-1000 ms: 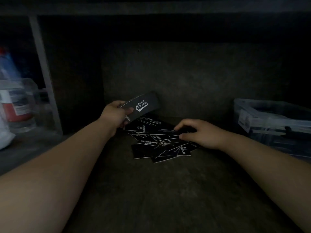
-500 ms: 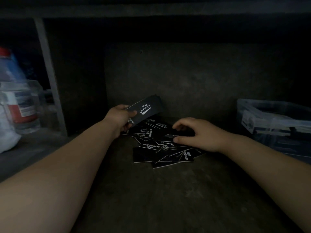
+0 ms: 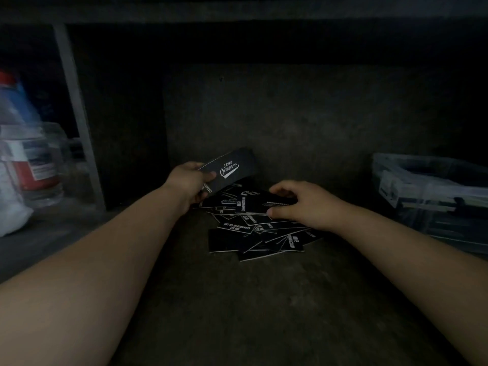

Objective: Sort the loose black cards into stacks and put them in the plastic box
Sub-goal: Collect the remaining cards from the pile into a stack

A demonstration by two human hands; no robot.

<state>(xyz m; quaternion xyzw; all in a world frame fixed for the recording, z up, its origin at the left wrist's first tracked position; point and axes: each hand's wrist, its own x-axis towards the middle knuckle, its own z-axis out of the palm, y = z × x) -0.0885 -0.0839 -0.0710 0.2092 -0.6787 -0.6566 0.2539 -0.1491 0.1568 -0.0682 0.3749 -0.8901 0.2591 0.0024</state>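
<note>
Head view shows us a dark shelf (image 3: 237, 299), with the plastic box (image 3: 427, 196) at our far right, well apart from the pile of loose black cards (image 3: 264, 233) in the middle. Our left hand (image 3: 187, 183) grips a small stack (image 3: 229, 167) above the pile's far edge. Our right hand (image 3: 303, 204) pinches one card (image 3: 261, 204) between thumb and fingers. We think it may slip or drag its neighbours, because the cards overlap. Half a second ago this hand only groped in the pile; now the card is raised.
</note>
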